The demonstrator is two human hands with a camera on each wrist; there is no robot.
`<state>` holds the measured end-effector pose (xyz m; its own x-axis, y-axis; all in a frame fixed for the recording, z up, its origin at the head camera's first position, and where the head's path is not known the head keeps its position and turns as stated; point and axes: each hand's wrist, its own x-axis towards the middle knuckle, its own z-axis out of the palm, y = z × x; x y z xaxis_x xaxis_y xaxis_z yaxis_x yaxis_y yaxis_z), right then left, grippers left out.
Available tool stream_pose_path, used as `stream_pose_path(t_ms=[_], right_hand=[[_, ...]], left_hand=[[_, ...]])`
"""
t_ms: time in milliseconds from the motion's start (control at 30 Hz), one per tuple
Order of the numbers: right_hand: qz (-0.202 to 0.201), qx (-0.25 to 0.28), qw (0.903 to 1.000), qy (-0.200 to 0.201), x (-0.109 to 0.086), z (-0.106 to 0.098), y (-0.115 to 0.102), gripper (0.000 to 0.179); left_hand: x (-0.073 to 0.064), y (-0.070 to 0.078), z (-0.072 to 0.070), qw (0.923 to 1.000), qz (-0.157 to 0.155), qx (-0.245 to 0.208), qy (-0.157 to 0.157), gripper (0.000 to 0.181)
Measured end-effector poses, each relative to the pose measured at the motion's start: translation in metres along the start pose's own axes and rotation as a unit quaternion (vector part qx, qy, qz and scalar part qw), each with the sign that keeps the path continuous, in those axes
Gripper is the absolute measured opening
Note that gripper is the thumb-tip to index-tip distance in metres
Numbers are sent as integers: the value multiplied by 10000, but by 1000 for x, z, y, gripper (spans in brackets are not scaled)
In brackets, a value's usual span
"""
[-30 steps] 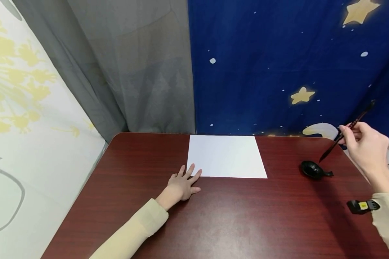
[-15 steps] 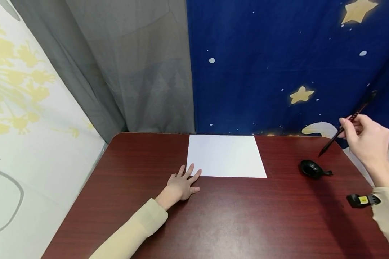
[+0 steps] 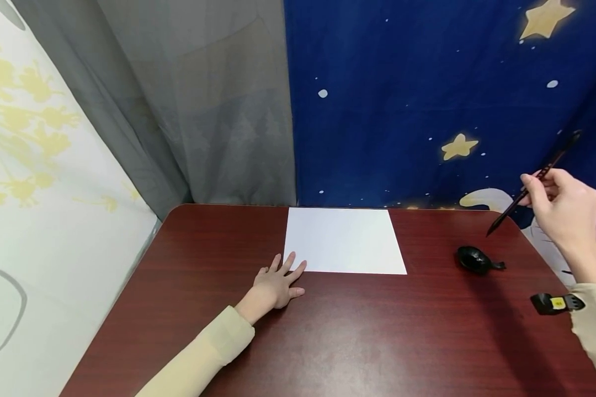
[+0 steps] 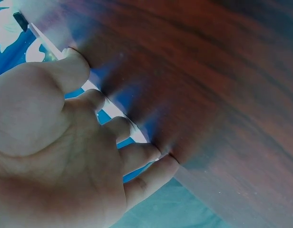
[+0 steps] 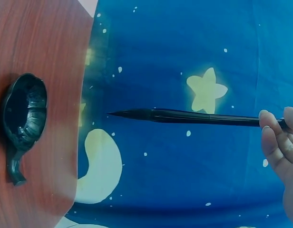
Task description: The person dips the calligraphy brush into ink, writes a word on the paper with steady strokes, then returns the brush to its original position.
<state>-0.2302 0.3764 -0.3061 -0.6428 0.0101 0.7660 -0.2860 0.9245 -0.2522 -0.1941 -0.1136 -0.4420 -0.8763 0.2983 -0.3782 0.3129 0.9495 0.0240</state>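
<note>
My right hand [image 3: 568,212] pinches a dark writing brush [image 3: 514,205] by its handle, raised at the table's right side. The brush slants, with its dark pointed tip [image 5: 127,114] lowest, above and a little beyond a black ink dish [image 3: 477,260]. In the right wrist view the dish [image 5: 26,111] shows a scalloped rim, a short stem and dark liquid inside. My left hand [image 3: 274,286] lies with fingers spread at the near left corner of a blank white sheet of paper [image 3: 347,240], fingertips over its edge. In the left wrist view that hand [image 4: 65,133] partly hides the paper.
The dark red wooden table [image 3: 357,336] ends at a far edge along which the paper lies. Behind it hang a grey curtain [image 3: 228,110] and a blue star-patterned curtain [image 3: 377,138]. A black wrist device [image 3: 556,304] sticks out from the right sleeve.
My right hand has lifted the brush, so its tip has risen away from the ink dish. The left hand stays in place on the paper's corner.
</note>
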Motion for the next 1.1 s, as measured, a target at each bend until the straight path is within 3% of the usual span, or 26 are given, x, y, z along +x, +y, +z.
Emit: stream_pose_path(t_ms=[600,1100], right_hand=[[101,44,9999,-24,19,-7,-13,31],[-327,194,9992,118,31,-3,-29,31]], left_hand=[[0,-1,-3,10000,-29,-3,-68,67],[-3,2,-2,10000,-34,58,-71,66]])
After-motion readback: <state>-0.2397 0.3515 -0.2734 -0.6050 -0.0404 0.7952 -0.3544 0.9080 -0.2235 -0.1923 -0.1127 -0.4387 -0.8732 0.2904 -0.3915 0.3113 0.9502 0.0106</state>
